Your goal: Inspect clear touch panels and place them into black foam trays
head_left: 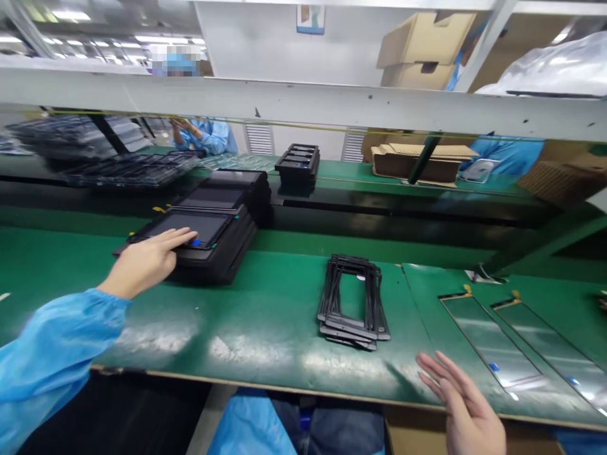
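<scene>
My left hand, in a blue sleeve, reaches out to a stack of black trays on the green bench. Its fingers lie flat on the near edge of the top tray, which carries a dark screen panel with a small blue tab. My right hand hovers open over the bench's front edge at lower right, fingers stretched, holding nothing. Between the hands lies a pile of thin black rectangular frames.
Two long clear film strips lie on the mat at right. A second black tray stack and cardboard boxes sit beyond a dark conveyor. Another person in a blue coat works across the line. A white shelf beam runs overhead.
</scene>
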Motion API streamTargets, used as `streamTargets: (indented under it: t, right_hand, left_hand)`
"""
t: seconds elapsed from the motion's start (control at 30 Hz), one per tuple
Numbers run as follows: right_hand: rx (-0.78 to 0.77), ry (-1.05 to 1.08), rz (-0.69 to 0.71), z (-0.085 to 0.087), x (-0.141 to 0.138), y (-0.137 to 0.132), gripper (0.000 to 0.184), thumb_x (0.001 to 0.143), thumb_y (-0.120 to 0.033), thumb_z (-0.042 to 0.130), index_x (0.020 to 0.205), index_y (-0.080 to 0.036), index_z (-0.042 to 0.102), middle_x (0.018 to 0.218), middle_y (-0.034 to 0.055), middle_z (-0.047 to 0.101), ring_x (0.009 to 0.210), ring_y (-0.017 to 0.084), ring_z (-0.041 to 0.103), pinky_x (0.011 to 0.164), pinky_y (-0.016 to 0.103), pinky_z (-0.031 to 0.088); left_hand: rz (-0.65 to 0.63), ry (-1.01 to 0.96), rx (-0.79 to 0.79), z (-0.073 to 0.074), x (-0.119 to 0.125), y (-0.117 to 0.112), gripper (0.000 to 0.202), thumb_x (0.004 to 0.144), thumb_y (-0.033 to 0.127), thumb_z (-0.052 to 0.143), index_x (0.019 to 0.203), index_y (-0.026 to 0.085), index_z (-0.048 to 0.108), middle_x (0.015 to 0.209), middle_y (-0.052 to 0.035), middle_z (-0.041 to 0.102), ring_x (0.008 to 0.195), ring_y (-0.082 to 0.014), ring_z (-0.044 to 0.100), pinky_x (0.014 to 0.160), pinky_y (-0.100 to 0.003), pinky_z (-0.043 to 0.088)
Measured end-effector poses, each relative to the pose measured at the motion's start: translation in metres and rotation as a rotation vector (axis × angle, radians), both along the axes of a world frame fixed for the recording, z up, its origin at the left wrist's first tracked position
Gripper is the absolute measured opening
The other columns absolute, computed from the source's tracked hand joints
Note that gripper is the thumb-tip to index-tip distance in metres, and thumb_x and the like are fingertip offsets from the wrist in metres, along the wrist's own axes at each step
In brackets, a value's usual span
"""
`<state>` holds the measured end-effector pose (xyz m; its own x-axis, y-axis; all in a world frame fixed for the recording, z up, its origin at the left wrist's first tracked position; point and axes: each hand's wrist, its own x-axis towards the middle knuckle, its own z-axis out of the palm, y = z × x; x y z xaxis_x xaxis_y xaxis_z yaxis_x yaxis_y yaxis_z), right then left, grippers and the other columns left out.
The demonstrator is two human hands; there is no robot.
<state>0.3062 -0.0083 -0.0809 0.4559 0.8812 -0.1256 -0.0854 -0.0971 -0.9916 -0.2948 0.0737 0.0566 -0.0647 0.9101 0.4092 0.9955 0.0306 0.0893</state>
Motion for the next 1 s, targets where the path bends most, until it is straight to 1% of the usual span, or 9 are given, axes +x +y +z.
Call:
streamTargets:
  t: [0.1, 0.17, 0.3, 0.4, 0.53, 0.67, 0.8, 0.9, 1.0]
  right_hand:
    - [-0.036, -0.402, -0.018, 0.000, 0.044, 0.012, 0.044, 0.084, -0.056, 0.069, 0.115, -0.028, 0.080, 0.121, 0.0151, 0.080, 0.115, 0.040, 0.075, 0.110, 0.057, 0.053]
    - [-0.056, -0.798, -0.022, -0.006, 0.076, 0.031, 0.054, 0.089, -0.057, 0.053, 0.123, -0.023, 0.077, 0.132, 0.0147, 0.076, 0.128, 0.039, 0.069, 0.113, 0.053, 0.050]
    - [-0.085, -1.005, -0.032, -0.024, 0.121, 0.079, 0.064, 0.088, -0.048, 0.047, 0.128, -0.005, 0.072, 0.159, 0.0289, 0.050, 0.151, 0.044, 0.043, 0.123, 0.054, 0.033]
    - [-0.100, -1.096, 0.019, -0.034, 0.122, 0.092, 0.057, 0.092, -0.044, 0.048, 0.127, -0.006, 0.072, 0.153, 0.0309, 0.055, 0.153, 0.045, 0.040, 0.120, 0.058, 0.033]
    - [-0.062, -1.186, 0.122, -0.040, 0.103, 0.055, 0.047, 0.098, -0.044, 0.048, 0.127, -0.016, 0.073, 0.149, 0.0236, 0.062, 0.149, 0.042, 0.048, 0.119, 0.057, 0.039]
    - [-0.028, -1.236, 0.228, -0.044, 0.087, -0.004, 0.045, 0.098, -0.043, 0.056, 0.137, -0.026, 0.069, 0.152, 0.0166, 0.063, 0.147, 0.042, 0.051, 0.120, 0.060, 0.043]
    - [0.076, -1.286, 0.207, -0.045, 0.082, -0.040, 0.039, 0.098, -0.034, 0.063, 0.136, -0.037, 0.071, 0.140, 0.0117, 0.072, 0.135, 0.040, 0.062, 0.115, 0.061, 0.050]
    - [0.128, -1.301, 0.124, -0.033, 0.082, -0.050, 0.039, 0.101, -0.025, 0.055, 0.126, -0.046, 0.075, 0.123, 0.0053, 0.081, 0.117, 0.035, 0.075, 0.098, 0.056, 0.063]
    - [0.182, -1.261, -0.013, -0.006, 0.078, -0.052, 0.037, 0.097, -0.025, 0.064, 0.122, -0.051, 0.076, 0.113, 0.0034, 0.084, 0.101, 0.032, 0.082, 0.082, 0.049, 0.066]
  left_hand:
    - [0.013, -0.076, 0.172, 0.002, 0.029, 0.000, 0.056, 0.095, 0.028, 0.037, 0.143, 0.029, 0.066, 0.159, 0.0061, 0.057, 0.145, -0.0297, 0.055, 0.123, -0.041, 0.038]
    - [-0.026, -0.188, 0.235, -0.003, 0.065, 0.006, 0.049, 0.098, 0.035, 0.041, 0.138, 0.037, 0.069, 0.149, 0.0068, 0.066, 0.135, -0.0282, 0.062, 0.119, -0.043, 0.044]
    - [-0.321, -0.328, -0.110, -0.032, 0.164, 0.050, 0.035, 0.096, 0.038, 0.053, 0.112, 0.026, 0.082, 0.113, -0.0017, 0.082, 0.101, -0.0256, 0.076, 0.095, -0.036, 0.058]
    - [-0.371, -0.374, -0.265, -0.060, 0.232, 0.102, 0.027, 0.097, 0.029, 0.061, 0.111, 0.022, 0.082, 0.104, -0.0055, 0.082, 0.094, -0.0244, 0.076, 0.091, -0.035, 0.058]
    - [-0.342, -0.460, -0.374, -0.084, 0.290, 0.153, 0.027, 0.101, 0.034, 0.068, 0.122, 0.016, 0.072, 0.121, -0.0101, 0.074, 0.108, -0.0260, 0.072, 0.098, -0.049, 0.058]
    - [-0.316, -0.621, -0.453, -0.089, 0.314, 0.172, 0.032, 0.101, 0.033, 0.069, 0.129, 0.017, 0.067, 0.132, -0.0117, 0.068, 0.114, -0.0276, 0.069, 0.097, -0.050, 0.059]
    - [-0.309, -0.885, -0.513, -0.079, 0.312, 0.174, 0.028, 0.101, 0.032, 0.070, 0.124, 0.016, 0.069, 0.120, -0.0096, 0.072, 0.100, -0.0238, 0.072, 0.086, -0.043, 0.063]
    - [-0.343, -1.130, -0.500, -0.061, 0.298, 0.161, 0.033, 0.098, 0.030, 0.071, 0.127, 0.013, 0.070, 0.096, -0.0065, 0.073, 0.081, -0.0187, 0.073, 0.072, -0.034, 0.065]
    - [-0.367, -1.338, -0.397, -0.041, 0.276, 0.130, 0.050, 0.090, 0.034, 0.075, 0.136, 0.017, 0.068, 0.092, -0.0041, 0.071, 0.077, -0.0152, 0.071, 0.068, -0.027, 0.064]
